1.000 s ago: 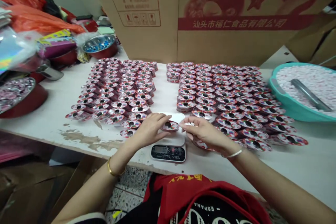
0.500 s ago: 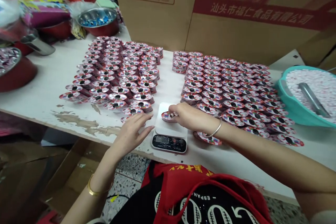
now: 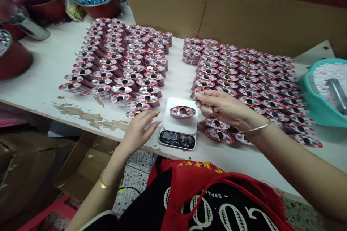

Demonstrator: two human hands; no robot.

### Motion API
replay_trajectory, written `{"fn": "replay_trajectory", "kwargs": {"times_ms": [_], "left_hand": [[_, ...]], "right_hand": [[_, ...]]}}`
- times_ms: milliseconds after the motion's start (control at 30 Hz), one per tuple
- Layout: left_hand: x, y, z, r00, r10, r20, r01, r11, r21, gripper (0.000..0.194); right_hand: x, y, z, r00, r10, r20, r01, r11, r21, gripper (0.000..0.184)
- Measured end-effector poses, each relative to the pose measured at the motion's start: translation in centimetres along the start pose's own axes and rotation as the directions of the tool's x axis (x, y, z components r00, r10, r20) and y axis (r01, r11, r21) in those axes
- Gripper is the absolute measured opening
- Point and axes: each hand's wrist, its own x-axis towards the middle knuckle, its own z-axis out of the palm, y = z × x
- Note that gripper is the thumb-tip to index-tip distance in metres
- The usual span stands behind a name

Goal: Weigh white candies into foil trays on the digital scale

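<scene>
A small oval box [image 3: 183, 112], red and white with a dark round hole in its top, stands on the white kitchen scale [image 3: 180, 126]. Lit digits show on the scale's black panel. My right hand [image 3: 217, 105] hovers just right of that box, fingers curled and thumb pressed in; anything pinched there is too small to make out. To the left of the scale, my left hand [image 3: 142, 128] is open, fingers stretched out, beside the front boxes of the left group [image 3: 121, 79]. Similar boxes make up the right group [image 3: 238, 79], partly hidden behind my right hand.
A teal basin [image 3: 320, 94] of small white wrapped pieces, with a metal scoop [image 3: 337, 95], stands at the right. Bowls [image 3: 97, 1] and another scoop [image 3: 35, 27] are at the back left. A large carton [image 3: 257, 18] walls off the back. An open carton [image 3: 88, 160] lies below the table edge.
My right hand has moved right, off the box on the scale, leaving its top uncovered. The scale's display digits have changed. My left hand stays about where it was; the view has shifted.
</scene>
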Motion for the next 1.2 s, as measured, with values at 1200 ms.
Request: {"fn": "replay_trajectory", "kwargs": {"times_ms": [1200], "left_hand": [[3.1, 1.0, 1.4, 0.989, 0.125, -0.079, -0.115, 0.985, 0.127, 0.039]], "right_hand": [[-2.7, 1.4, -1.8, 0.982, 0.029, -0.186, 0.014, 0.975, 0.222, 0.018]]}}
